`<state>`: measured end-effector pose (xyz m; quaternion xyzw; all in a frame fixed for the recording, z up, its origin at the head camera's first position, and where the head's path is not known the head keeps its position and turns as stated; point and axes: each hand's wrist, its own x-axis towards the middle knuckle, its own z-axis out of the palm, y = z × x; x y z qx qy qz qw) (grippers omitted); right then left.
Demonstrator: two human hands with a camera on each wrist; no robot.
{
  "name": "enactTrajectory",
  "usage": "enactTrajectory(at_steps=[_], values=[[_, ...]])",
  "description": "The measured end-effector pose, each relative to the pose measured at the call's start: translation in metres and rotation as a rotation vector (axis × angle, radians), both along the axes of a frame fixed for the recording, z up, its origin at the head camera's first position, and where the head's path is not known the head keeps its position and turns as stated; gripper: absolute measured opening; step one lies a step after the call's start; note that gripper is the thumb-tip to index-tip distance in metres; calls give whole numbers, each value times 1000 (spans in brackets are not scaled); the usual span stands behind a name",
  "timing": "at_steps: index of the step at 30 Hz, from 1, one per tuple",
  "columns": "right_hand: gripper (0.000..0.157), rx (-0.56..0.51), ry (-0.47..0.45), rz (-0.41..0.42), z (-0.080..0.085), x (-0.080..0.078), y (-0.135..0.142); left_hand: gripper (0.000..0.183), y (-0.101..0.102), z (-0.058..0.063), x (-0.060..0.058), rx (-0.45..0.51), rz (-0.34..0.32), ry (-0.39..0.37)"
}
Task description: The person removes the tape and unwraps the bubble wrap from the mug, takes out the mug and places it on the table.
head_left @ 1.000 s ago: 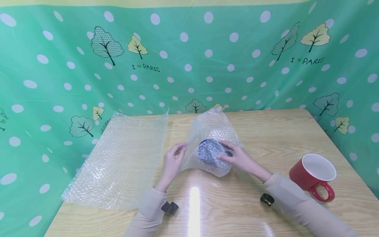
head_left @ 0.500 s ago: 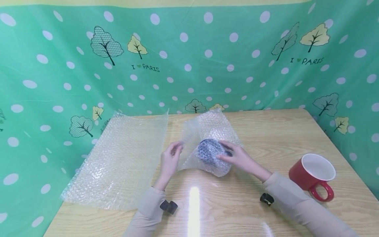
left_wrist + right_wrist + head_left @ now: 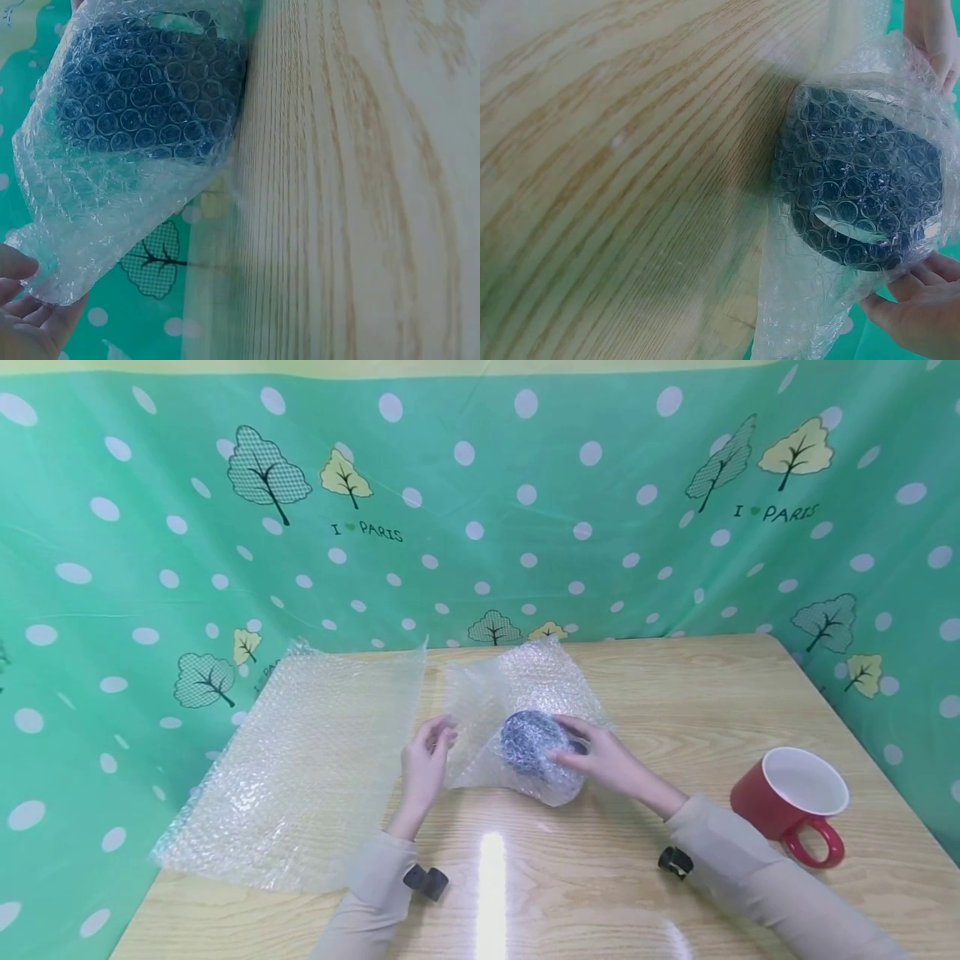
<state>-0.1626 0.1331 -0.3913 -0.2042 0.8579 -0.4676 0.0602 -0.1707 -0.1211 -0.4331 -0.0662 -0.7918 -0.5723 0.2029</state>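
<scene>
A dark blue mug [image 3: 527, 745] lies on its side under a layer of bubble wrap [image 3: 543, 677] in the middle of the table. In the right wrist view the bubbles cover the dark mug [image 3: 855, 176], blurring its outline. My right hand [image 3: 600, 756] holds the wrapped mug from the right, thumb in front and fingers behind; a dark handle-like part shows between them. On the left, my left hand [image 3: 427, 760] pinches the loose edge of the wrap between thumb and fingers. The left wrist view shows that pinched corner beside the fingers [image 3: 37, 311].
A second sheet of bubble wrap [image 3: 300, 768] lies flat on the left of the wooden table [image 3: 570, 877]. At the right stands a red mug [image 3: 772, 802] with a white inside. A green patterned curtain [image 3: 480, 510] hangs behind the table and along its sides.
My left hand has moved a little to the left, drawing the loose flap of bubble wrap leftward and spreading it flatter. The right hand and wrapped mug have stayed nearly in place.
</scene>
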Motion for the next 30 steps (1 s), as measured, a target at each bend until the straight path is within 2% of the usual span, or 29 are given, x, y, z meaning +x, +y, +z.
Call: enactTrajectory(at_steps=[3,7,15,17,24,30], values=[[64,-8,-2,3,-11,-6,3,22,-1,-1,-1,-15,4,6],[65,-24,1,9,-14,-8,4,23,-2,0,0,-12,3,-10],[65,-20,8,15,-14,-8,4,25,5,24,14,6,46,-49],[65,-20,10,15,-15,-9,4,27,5,21,12,17,69,-56],[64,-15,15,12,-15,-8,4,35,-3,0,2,53,127,-82],[61,2,11,6,-6,-3,2,36,0,2,4,-1,184,-51]])
